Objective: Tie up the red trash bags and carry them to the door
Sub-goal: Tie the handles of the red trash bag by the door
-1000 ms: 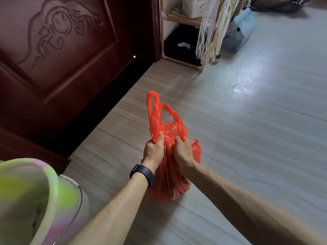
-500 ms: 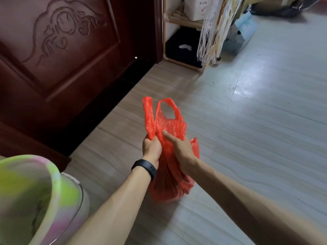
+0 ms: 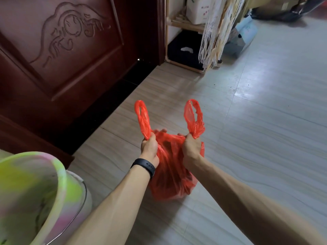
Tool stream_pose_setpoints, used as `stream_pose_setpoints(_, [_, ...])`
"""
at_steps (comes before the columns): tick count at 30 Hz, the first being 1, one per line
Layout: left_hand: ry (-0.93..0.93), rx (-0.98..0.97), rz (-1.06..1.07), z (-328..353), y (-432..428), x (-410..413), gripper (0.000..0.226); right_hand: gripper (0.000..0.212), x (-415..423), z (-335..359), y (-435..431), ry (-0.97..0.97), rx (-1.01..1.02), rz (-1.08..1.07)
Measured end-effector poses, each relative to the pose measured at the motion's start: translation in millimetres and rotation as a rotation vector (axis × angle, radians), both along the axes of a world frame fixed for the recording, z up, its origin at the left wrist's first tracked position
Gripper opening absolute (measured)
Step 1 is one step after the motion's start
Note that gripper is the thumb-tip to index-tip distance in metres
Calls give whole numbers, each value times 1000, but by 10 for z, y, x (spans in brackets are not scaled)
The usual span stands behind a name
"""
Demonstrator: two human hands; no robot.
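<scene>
A red plastic trash bag (image 3: 170,174) hangs above the tiled floor in the middle of the head view, its mouth pulled open between my hands. My left hand (image 3: 150,147), with a black band on the wrist, is closed around the base of the bag's left handle loop, which sticks up above the fist. My right hand (image 3: 191,147) grips the base of the right handle loop the same way. The two loops stand apart and are not knotted. A dark red carved wooden door (image 3: 70,50) fills the upper left.
A green and pink plastic bin (image 3: 30,188) stands at the lower left, close to my left arm. A light wooden shelf (image 3: 184,25) with a black box and hanging white fringe stands right of the door. Boxes and dark bags lie at the top right.
The two handle loops were bunched together in front of my hands; now my hands have moved apart, each holding one loop, and the bag's mouth is spread wide.
</scene>
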State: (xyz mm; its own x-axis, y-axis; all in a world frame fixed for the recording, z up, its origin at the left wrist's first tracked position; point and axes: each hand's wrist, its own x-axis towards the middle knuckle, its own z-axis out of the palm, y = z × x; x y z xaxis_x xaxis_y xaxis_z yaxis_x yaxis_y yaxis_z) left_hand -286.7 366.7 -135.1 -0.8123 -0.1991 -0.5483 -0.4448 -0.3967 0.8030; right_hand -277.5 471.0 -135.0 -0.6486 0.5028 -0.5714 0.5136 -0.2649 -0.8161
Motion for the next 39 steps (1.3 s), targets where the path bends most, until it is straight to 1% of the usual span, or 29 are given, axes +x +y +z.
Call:
stream_pose_setpoints(2, [-45,-54,39,4,-14,-1,26,24,4,-14,-16,9,-54,-37])
stream_pose_setpoints(4, [-37,-137,2,-3,15,17,23,23,17,-4,-60,1,2,-19])
stream_pose_setpoints(6, [-10,-222,-72,5,44,50,21,29,21,15,-103,2,128,70])
stream_pose_setpoints(8, [-9,-316,-158,-9,63,94,37,44,50,42,-110,-34,268,177])
stream_pose_setpoints(9, [-3,-347,-188,-21,71,125,44,56,69,29,-104,-41,280,201])
stream_pose_setpoints(11, [35,-382,-236,56,86,189,53,77,91,46,-104,-13,227,230])
stream_pose_setpoints(12, [63,-398,-253,96,78,203,55,79,81,27,-100,17,224,266])
stream_pose_setpoints(13, [100,-421,-271,111,63,197,53,73,67,11,-92,44,244,319])
stream_pose_setpoints(15, [143,-540,-327,55,-1,165,43,43,78,15,-80,50,335,432])
stream_pose_setpoints(16, [137,-618,-357,32,-22,153,39,36,88,14,-67,42,443,480])
stream_pose_setpoints(17, [128,-662,-354,25,-31,144,39,33,98,-6,-58,48,582,507])
stream_pose_setpoints(18, [105,-656,-327,18,-29,136,40,31,125,-5,-61,74,699,491])
stream_pose_setpoints(19, [95,-614,-292,18,-26,122,41,29,145,-22,-59,112,762,447])
stream_pose_setpoints(20, [72,-512,-251,66,-15,110,40,26,151,-26,-48,155,755,394])
stream_pose_setpoints(22, [24,-163,-132,77,23,56,36,25,128,-25,-5,218,632,296])
stream_pose_setpoints(23, [8,-19,-79,77,41,25,34,25,108,-26,17,218,587,273])
stream_pose_setpoints(24, [-4,47,-41,107,55,16,31,27,90,-26,40,190,565,265])
stream_pose_setpoints(25, [-2,67,-20,104,67,12,30,29,62,-64,63,139,545,275])
stream_pose_setpoints(27, [24,-17,-98,117,102,70,28,38,19,-144,97,-20,493,314])
stream_pose_setpoints(28, [56,-137,-188,106,114,104,27,42,25,-185,111,-77,457,365])
stream_pose_setpoints(29, [108,-284,-289,77,128,133,27,45,36,-204,124,-95,400,419])
stream_pose_setpoints(31, [205,-672,-535,49,107,188,31,49,74,-192,133,-47,300,538])
stream_pose_setpoints(32, [250,-785,-602,76,92,212,31,51,83,-140,128,8,287,625])
stream_pose_setpoints(34, [322,-908,-713,37,22,197,30,54,88,-64,131,102,251,739])
stream_pose_setpoints(37, [421,-1084,-854,-29,-85,145,24,34,31,-54,213,123,-91,655])
stream_pose_setpoints(39, [452,-1249,-911,-5,-100,138,23,28,0,0,276,128,-266,676])
